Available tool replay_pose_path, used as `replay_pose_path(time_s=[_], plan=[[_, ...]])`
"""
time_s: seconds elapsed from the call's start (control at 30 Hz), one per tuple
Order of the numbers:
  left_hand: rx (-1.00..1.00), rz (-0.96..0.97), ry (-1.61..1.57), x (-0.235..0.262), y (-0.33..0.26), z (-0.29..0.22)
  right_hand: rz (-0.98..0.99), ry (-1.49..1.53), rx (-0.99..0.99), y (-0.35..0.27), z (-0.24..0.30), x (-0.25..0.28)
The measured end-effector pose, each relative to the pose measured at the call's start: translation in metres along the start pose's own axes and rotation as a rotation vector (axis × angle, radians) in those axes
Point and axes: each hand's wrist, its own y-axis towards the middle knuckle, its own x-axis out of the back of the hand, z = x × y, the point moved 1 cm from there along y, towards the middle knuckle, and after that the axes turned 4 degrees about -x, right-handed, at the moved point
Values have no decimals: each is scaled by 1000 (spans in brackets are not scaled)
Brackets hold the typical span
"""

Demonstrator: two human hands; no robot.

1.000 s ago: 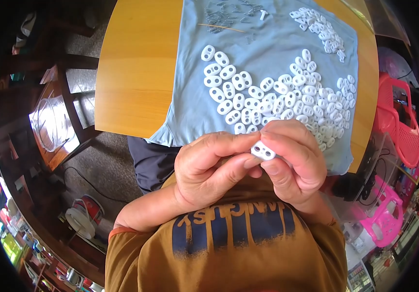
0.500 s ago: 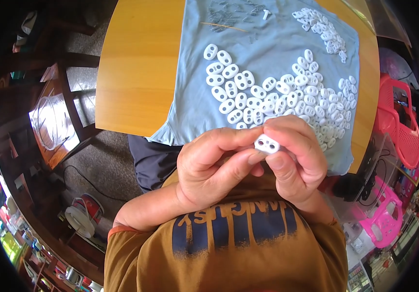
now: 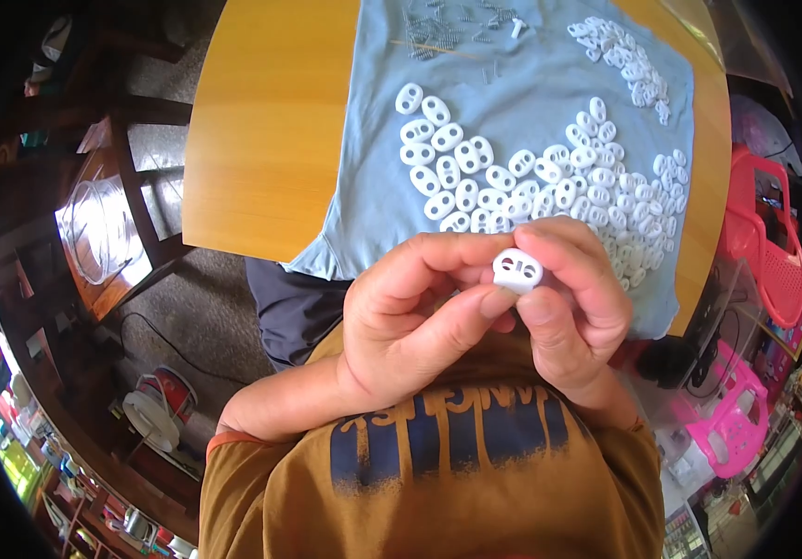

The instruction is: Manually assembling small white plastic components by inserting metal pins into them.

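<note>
Between my two hands, in front of my chest, is a white oval cord lock [image 3: 518, 271] with two holes facing up. My left hand [image 3: 415, 312] pinches its left side with thumb and fingertips. On the other side, the thumb and curled fingers of my right hand [image 3: 576, 303] press against it. Many similar white cord locks [image 3: 466, 195] lie spread over a light blue cloth [image 3: 373, 205] just beyond my fingers. The underside of the held piece is hidden by my fingers.
The cloth covers part of a wooden table [image 3: 266, 130]. At its far side lie small metal springs [image 3: 434, 35], a white T-shaped piece [image 3: 517, 28] and a heap of small white parts [image 3: 625, 61]. Red [image 3: 764, 242] and pink [image 3: 729, 419] plastic chairs stand at right.
The cord lock has tipped in my fingers, so more of its two-hole face shows. Both hands have shifted slightly right, still gripping it.
</note>
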Motion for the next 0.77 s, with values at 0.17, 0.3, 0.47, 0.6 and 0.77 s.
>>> replay_pose_path(time_s=[0.17, 0.3, 0.47, 0.6, 0.77], plan=[[146, -81, -105, 3, 5, -1, -11, -131, -67, 3, 4, -1], [170, -72, -62, 4, 11, -7, -51, -246, 35, 1, 1, 4], [-3, -159, 165, 13, 55, -32, -136, -219, 31, -2, 5, 16], [-399, -109, 378, 24, 143, -85, -113, -224, 40, -6, 8, 31], [-521, -235, 567, 15, 220, -104, -66, -197, 52, -7, 7, 41]])
